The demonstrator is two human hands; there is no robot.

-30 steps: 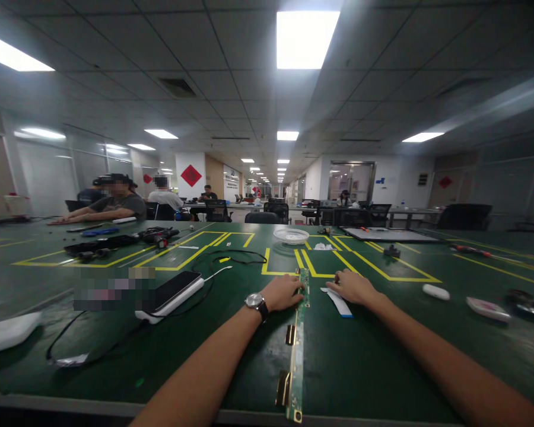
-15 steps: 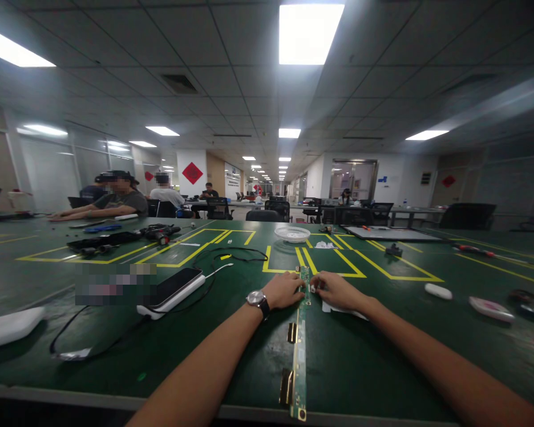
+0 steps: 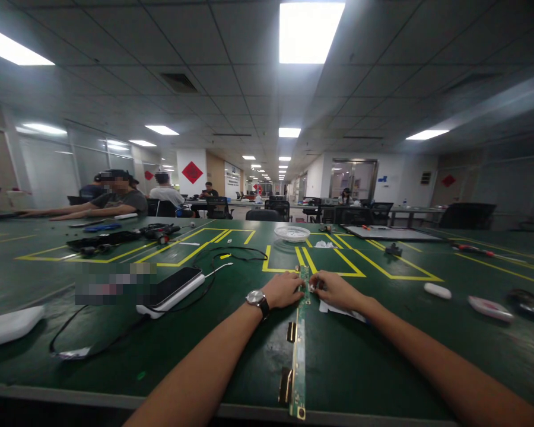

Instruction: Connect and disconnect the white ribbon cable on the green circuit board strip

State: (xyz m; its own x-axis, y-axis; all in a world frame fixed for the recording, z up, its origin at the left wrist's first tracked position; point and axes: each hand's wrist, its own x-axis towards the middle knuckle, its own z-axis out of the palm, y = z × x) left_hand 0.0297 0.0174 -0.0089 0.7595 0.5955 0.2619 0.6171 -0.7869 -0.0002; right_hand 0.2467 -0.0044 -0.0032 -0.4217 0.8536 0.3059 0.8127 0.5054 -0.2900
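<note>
A long, narrow green circuit board (image 3: 299, 350) lies lengthwise on the green table in front of me, with brown-gold flex tabs sticking out on its left side. My left hand (image 3: 283, 289), wearing a wristwatch (image 3: 256, 299), grips the board near its far end, fingers curled over its left edge. Across from it, my right hand (image 3: 336, 289) is closed in a pinch at the board's right edge. A small white piece (image 3: 312, 288) shows at those fingertips; its kind is too small to make out. Under my right wrist lies a white sheet (image 3: 338, 309), partly hidden.
A phone (image 3: 178, 286) rests on a white block to the left, with black cables around it. Beyond the board stands a clear round dish (image 3: 292, 233). A white oval case (image 3: 437, 290) and a screwdriver (image 3: 476, 250) lie rightward. Co-workers sit farther off.
My hands stay almost in place at the board, the right fingers shifting only slightly. The white sheet under my right wrist shows a little more. A co-worker at left has stretched an arm out leftward.
</note>
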